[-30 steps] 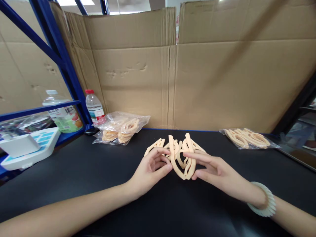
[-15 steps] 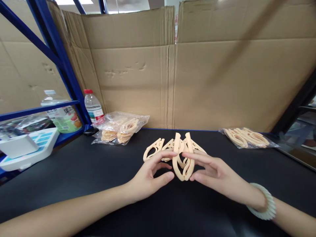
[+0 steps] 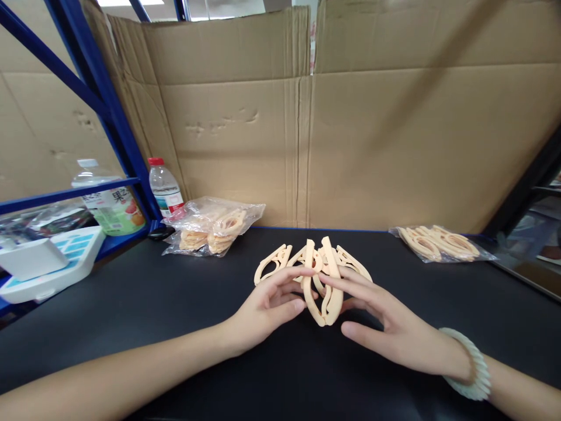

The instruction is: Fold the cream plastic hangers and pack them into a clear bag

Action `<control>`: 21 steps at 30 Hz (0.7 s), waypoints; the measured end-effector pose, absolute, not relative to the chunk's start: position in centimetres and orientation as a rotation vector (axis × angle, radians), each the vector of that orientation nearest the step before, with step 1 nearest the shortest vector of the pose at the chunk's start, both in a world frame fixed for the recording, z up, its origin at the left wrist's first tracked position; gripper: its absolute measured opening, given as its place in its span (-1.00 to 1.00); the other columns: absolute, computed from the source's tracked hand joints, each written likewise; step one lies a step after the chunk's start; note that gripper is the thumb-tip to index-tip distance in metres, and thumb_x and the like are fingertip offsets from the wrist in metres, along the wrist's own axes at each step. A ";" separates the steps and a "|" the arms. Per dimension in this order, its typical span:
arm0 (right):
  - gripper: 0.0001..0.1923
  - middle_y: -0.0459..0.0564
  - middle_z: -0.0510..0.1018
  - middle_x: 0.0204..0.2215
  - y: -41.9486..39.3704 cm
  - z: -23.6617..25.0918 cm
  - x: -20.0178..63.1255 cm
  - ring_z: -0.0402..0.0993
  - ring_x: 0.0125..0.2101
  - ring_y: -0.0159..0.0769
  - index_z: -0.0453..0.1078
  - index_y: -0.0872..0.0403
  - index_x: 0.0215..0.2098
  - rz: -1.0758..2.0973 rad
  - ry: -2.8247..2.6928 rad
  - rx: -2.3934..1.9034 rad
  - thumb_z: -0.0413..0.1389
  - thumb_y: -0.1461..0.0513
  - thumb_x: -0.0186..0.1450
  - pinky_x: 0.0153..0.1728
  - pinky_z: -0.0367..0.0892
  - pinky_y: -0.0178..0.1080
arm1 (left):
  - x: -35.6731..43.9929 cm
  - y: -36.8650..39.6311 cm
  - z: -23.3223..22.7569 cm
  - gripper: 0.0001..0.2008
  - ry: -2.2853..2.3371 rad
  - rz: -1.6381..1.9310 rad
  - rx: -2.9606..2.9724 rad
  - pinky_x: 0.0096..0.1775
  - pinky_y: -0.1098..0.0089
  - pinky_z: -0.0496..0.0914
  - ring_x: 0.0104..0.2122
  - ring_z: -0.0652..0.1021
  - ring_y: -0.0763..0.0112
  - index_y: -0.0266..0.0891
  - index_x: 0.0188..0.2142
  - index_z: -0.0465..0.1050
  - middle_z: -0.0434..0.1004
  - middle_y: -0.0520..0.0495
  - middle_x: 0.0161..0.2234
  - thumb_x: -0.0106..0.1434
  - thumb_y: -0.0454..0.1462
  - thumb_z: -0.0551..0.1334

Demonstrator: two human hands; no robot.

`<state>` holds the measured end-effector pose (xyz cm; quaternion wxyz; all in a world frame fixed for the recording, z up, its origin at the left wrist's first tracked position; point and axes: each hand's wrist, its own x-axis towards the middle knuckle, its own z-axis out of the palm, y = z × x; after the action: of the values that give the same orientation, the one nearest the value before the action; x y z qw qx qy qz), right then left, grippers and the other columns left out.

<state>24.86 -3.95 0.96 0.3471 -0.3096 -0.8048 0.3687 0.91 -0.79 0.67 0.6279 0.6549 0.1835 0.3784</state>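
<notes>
Where the fingertips met, the grip was partly hidden by the peach plastic clip halves point(image 3: 323, 289) stood on end at mid-table. Left hand point(image 3: 267, 307) fingers loosely curled, pinching the left piece; right hand point(image 3: 385, 327) fingers stretched over the right piece, thumb splayed free below. More loose halves point(image 3: 274, 262) lay just behind. Black table point(image 3: 131, 304) bare on both sides; bagged pieces point(image 3: 213, 227) and point(image 3: 440, 244) well apart, near the cardboard wall point(image 3: 372, 146).

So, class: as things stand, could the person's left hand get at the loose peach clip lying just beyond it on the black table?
Probably yes. The left hand is beside that loose clip, with only bare black table between; its fingers would first have to release the upright clips.
</notes>
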 end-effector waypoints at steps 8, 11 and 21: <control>-0.44 -0.02 0.10 0.28 -3.9 1.3 25.0 -0.04 0.27 -0.08 0.10 -0.13 0.26 0.933 -2.148 -0.826 0.08 0.19 0.32 0.09 0.30 -0.05 | 0.9 -1.0 0.8 -0.61 0.431 0.841 1.486 0.03 0.19 0.31 -0.03 0.47 0.26 -0.19 0.09 0.30 0.47 -0.15 -0.05 0.26 -0.34 0.23; -0.46 -0.01 0.12 0.27 -3.8 1.4 25.1 0.03 0.25 -0.09 0.11 -0.12 0.26 0.934 -2.114 -0.800 0.07 0.18 0.34 0.12 0.26 -0.02 | 1.0 -1.0 0.7 -0.60 0.426 0.860 1.460 0.04 0.21 0.31 -0.03 0.47 0.27 -0.18 0.09 0.30 0.49 -0.13 -0.09 0.26 -0.35 0.23; -0.50 -0.03 0.18 0.25 -3.7 1.5 25.3 -0.05 0.28 -0.10 0.17 -0.14 0.23 0.857 -2.135 -0.883 0.08 0.13 0.34 0.22 0.07 0.04 | 1.0 -0.9 0.6 -0.57 0.427 0.851 1.486 0.02 0.26 0.32 -0.03 0.47 0.30 -0.16 0.11 0.27 0.47 -0.13 -0.02 0.26 -0.37 0.24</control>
<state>25.34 -3.71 1.47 0.3321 -0.3378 -0.8173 0.3281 0.99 -0.92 0.65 0.6352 0.6503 0.1870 0.3723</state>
